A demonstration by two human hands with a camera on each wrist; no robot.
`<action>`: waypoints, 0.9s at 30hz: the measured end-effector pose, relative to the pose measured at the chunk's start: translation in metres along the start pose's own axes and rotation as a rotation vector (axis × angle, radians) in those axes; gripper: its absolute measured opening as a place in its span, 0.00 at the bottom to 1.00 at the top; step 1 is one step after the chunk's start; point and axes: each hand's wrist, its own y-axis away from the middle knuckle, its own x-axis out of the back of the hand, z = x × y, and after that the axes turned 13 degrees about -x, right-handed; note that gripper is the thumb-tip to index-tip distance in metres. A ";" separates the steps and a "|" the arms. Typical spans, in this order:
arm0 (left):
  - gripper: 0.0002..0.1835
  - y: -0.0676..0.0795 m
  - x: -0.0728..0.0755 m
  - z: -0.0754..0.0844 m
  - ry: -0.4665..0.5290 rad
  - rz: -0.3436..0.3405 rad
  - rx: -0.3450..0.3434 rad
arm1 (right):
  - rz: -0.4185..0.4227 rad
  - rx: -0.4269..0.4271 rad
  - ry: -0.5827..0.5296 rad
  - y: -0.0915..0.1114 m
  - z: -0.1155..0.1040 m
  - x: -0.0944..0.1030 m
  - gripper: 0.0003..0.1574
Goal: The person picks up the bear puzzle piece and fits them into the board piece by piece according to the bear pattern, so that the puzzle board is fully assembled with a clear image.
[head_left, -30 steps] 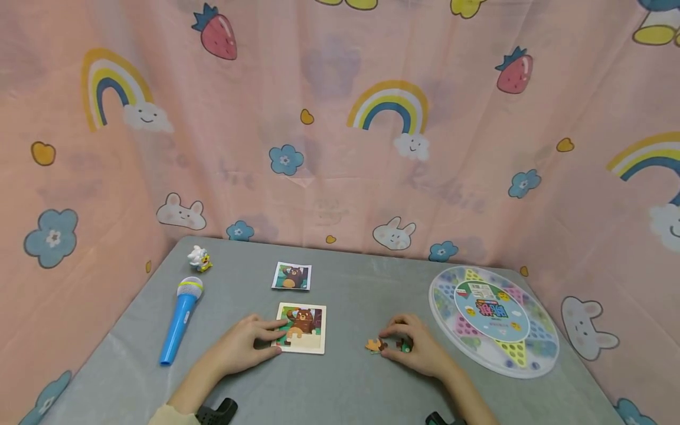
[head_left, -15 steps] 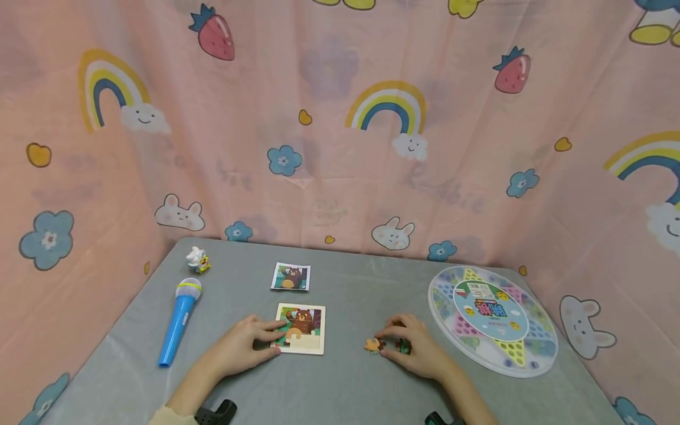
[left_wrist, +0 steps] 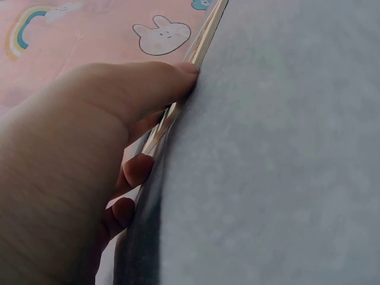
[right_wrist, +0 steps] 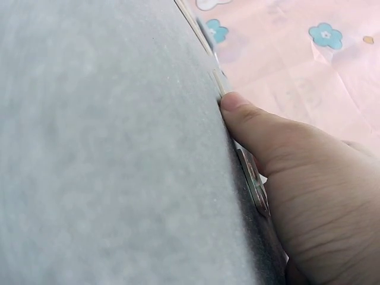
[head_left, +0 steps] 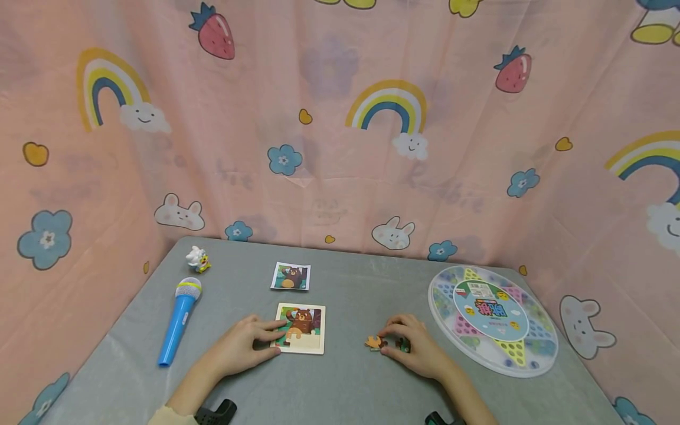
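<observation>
A wooden jigsaw puzzle board (head_left: 314, 348) with a brown bear picture lies on the table; its lower part shows bare wood. My left hand (head_left: 241, 348) holds its left edge, fingers over the top and thumb at the near corner. The left wrist view shows the thumb against the board's thin edge (left_wrist: 205, 38). Further right, my right hand (head_left: 417, 351) pinches an orange and brown puzzle piece (head_left: 373, 342) at the tabletop. A green puzzle piece (head_left: 405, 344) lies under the curve of that hand, partly hidden by the fingers.
Behind the board lies a bear picture card (head_left: 291, 277). A blue toy microphone (head_left: 177, 330) and a small white figurine (head_left: 199, 258) are at the left. A round Chinese checkers board (head_left: 494, 321) occupies the right side. A pink patterned curtain (head_left: 329, 195) hangs behind the table.
The orange and brown piece has shifted very slightly at my right fingertips. My left hand and the puzzle board stay in place.
</observation>
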 end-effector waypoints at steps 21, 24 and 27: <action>0.23 0.001 -0.001 0.001 -0.075 0.006 -0.018 | 0.075 0.009 -0.038 -0.005 0.003 -0.005 0.11; 0.24 0.001 -0.002 0.001 -0.075 0.006 -0.018 | 0.074 0.000 -0.050 -0.005 0.003 -0.004 0.11; 0.24 0.001 -0.002 0.001 -0.076 0.007 -0.024 | 0.063 -0.024 -0.054 -0.006 0.002 -0.003 0.10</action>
